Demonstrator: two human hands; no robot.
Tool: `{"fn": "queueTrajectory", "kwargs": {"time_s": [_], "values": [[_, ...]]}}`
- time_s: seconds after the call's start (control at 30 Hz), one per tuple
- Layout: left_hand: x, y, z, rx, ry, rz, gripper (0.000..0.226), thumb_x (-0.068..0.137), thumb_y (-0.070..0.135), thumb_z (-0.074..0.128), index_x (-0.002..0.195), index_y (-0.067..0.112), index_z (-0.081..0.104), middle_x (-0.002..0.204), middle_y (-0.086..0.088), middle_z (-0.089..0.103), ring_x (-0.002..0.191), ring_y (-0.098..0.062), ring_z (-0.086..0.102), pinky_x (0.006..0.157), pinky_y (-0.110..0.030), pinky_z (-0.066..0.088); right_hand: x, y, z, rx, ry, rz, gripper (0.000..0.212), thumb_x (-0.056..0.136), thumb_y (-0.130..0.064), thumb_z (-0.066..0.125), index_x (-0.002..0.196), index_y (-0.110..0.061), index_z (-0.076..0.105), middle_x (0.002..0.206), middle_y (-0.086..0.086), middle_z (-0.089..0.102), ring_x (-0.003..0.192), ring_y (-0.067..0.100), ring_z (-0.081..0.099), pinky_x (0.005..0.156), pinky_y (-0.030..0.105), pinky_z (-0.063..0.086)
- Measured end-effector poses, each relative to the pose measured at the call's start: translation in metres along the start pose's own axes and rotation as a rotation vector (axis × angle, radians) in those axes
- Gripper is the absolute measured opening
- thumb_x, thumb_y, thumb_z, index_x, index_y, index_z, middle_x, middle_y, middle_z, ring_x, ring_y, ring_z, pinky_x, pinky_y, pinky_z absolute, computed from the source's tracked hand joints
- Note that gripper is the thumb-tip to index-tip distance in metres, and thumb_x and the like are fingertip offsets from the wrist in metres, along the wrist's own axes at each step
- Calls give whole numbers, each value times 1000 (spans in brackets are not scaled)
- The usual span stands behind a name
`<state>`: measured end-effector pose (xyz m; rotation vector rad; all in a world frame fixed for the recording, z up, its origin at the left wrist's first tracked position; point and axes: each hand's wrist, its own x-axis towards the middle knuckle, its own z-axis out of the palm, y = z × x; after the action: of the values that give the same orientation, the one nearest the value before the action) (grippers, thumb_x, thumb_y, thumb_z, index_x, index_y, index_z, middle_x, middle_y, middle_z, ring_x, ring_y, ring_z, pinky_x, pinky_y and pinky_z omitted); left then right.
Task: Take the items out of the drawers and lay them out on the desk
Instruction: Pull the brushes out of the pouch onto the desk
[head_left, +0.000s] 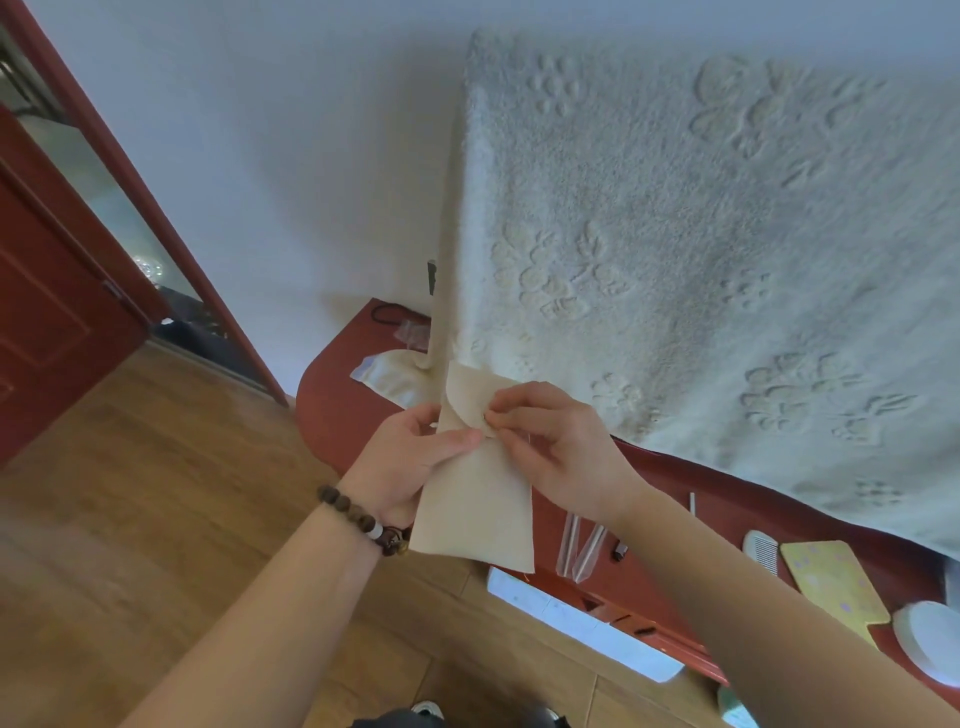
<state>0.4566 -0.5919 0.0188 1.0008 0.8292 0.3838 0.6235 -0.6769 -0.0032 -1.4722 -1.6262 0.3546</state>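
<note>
Both hands held a beige pouch (475, 499) above the red counter's (343, 410) edge: left hand (410, 457) gripped its side, right hand (556, 447) pinched the flap. A fluffy white cloth (701, 249) draped the counter. A comb (761, 552), yellow card (831, 582) and plastic sleeves (579, 545) lay there. Wood floor (130, 493), red door (47, 291) left.

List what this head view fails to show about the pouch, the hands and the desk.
- Beige pouch: contents hidden by its flap.
- Left hand, right hand: fingertips at the snap overlap.
- Desk: rear hidden under the fleece blanket.
- White round item: cut by the edge.
</note>
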Motion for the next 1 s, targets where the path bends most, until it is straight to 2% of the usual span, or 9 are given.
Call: {"fn": "queueTrajectory", "kwargs": {"time_s": [0.23, 0.33, 0.4, 0.5, 0.63, 0.73, 0.87, 0.93, 1.0], "values": [[13, -13, 0, 36, 22, 4, 32, 85, 3, 65, 117, 3, 60, 108, -21, 69, 95, -34, 69, 79, -45, 58, -10, 16, 3, -61, -51, 4, 29, 92, -20, 51, 112, -11, 70, 122, 5, 61, 116, 10, 53, 93, 24, 48], [28, -24, -1, 94, 30, -3, 38, 82, 5, 69, 119, 5, 60, 113, -18, 69, 101, -34, 68, 85, -47, 55, -25, 24, 8, 56, 84, 275, 33, 90, -19, 60, 122, -24, 64, 139, -2, 43, 114, 13, 54, 91, 31, 51], [38, -33, -2, 94, 22, -26, 40, 80, 7, 70, 119, 6, 60, 114, -16, 68, 103, -33, 67, 89, -50, 53, -36, 27, 10, 117, 194, 542, 55, 87, -26, 66, 138, -34, 45, 143, -8, 36, 116, 10, 53, 97, 29, 47], [50, -50, 0, 63, -30, -75, 37, 80, 10, 71, 116, 10, 62, 112, -13, 70, 102, -31, 68, 88, -50, 53, -50, 30, 19, 354, 162, 830, 81, 82, -27, 72, 145, -42, 24, 124, -11, 56, 100, 10, 65, 88, 34, 54], [71, -73, 7, 331, 41, -26, 26, 83, 13, 72, 108, 15, 66, 108, -5, 72, 99, -22, 69, 86, -43, 56, -61, 52, 38, 412, 293, 997, 70, 77, -11, 72, 134, -41, 43, 95, -2, 69, 89, 20, 67, 79, 46, 58], [89, -91, 4, 704, 205, 25, 32, 77, 14, 75, 106, 19, 64, 100, 3, 69, 95, -15, 66, 85, -40, 56, -60, 62, 45, 342, 381, 1098, 56, 78, -6, 66, 127, -30, 51, 90, -3, 66, 82, 13, 62, 74, 37, 56], [95, -110, 4, 812, 224, 45, 22, 84, 17, 66, 105, 23, 65, 97, 9, 67, 98, -15, 65, 75, -23, 50, -57, 71, 58, 236, 363, 1137, 48, 81, -4, 60, 124, -25, 55, 90, -9, 65, 75, 3, 57, 60, 15, 41], [100, -118, 4, 891, 189, 32, 32, 91, 21, 59, 123, 17, 59, 114, 3, 65, 109, -15, 60, 78, -21, 47, -54, 75, 65, 220, 331, 1159, 51, 82, -2, 54, 128, -24, 54, 105, -5, 68, 79, 7, 58, 59, 11, 39], [103, -124, 3, 970, 135, 1, 47, 92, 16, 58, 138, 15, 48, 138, -2, 54, 127, -18, 50, 97, -30, 46, -52, 76, 67, 219, 240, 1186, 56, 85, -1, 50, 137, -22, 47, 124, -2, 61, 76, 7, 55, 52, 6, 36]]}}
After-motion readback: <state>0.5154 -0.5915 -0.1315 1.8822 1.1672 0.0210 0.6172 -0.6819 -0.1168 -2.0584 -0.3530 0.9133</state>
